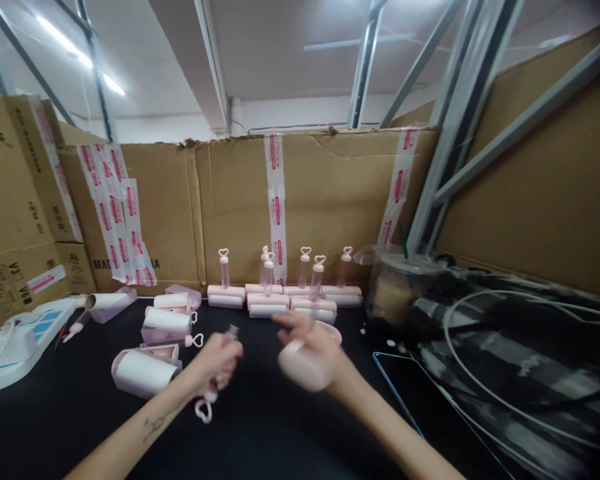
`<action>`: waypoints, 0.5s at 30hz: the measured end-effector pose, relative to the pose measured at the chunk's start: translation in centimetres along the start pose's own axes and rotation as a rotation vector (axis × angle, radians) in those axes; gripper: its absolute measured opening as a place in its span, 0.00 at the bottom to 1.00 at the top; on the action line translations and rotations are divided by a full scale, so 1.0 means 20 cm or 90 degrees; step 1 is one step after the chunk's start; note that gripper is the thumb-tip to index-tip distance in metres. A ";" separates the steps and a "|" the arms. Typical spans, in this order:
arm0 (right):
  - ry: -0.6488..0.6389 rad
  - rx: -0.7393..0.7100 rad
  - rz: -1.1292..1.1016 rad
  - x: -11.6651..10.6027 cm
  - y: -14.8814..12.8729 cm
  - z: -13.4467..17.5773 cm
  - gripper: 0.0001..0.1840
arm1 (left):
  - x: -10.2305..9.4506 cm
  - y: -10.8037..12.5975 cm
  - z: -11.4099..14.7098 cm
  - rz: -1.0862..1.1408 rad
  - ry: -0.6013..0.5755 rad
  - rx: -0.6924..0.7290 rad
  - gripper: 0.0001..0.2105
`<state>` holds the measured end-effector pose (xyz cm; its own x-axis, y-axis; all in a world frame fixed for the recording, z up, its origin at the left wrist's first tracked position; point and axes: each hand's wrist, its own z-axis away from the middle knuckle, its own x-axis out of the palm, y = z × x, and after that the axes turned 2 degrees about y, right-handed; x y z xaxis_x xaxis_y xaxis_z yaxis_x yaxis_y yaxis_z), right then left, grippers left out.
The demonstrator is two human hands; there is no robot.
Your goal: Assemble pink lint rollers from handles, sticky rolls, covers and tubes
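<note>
My left hand (219,363) is closed around a clear handle with a pale pink heart-shaped ring (204,411) sticking out below the fist; a clear tip shows above the fingers. To the right, my right hand (313,340) is smeared by motion, with a pale pink rounded piece (305,365) in it; its exact kind is too blurred to tell. Behind that hand, part of another pink rounded thing (330,331) shows. Left of my left hand lies a lint roller (146,372) with a white roll, and more rollers (167,321) lie behind it.
Several lint rollers (269,305) with upright heart-topped handles line the cardboard wall (235,200). A power strip (25,343) lies at left. At right are a phone (415,387), a lidded drink cup (397,287) and a white cable (450,313) over dark plastic.
</note>
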<state>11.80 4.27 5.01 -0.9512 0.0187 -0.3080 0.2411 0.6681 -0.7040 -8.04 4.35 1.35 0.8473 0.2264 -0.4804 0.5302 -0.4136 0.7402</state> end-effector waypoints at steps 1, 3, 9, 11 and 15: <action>0.034 -0.005 0.007 -0.06 0.00 -0.03 0.12 | -0.03 0.00 -0.02 0.007 0.004 -0.011 0.13; 0.129 -0.020 0.052 -0.14 0.00 -0.07 0.10 | -0.07 0.04 -0.02 0.013 0.015 -0.019 0.14; -0.087 0.121 -0.021 -0.08 0.07 -0.02 0.10 | 0.02 0.16 0.21 -0.232 -0.198 0.341 0.10; -0.200 0.145 -0.001 -0.03 0.08 0.01 0.12 | 0.07 0.16 0.28 -0.356 -0.259 0.495 0.11; -0.411 0.224 0.034 -0.01 0.07 0.06 0.29 | 0.13 0.13 0.34 -0.463 -0.267 0.679 0.14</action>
<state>12.63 4.27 3.27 -0.6598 -0.4703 -0.5861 0.4343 0.3979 -0.8082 -4.67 -2.07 -1.15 0.2140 0.4803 -0.8506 0.4062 -0.8357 -0.3697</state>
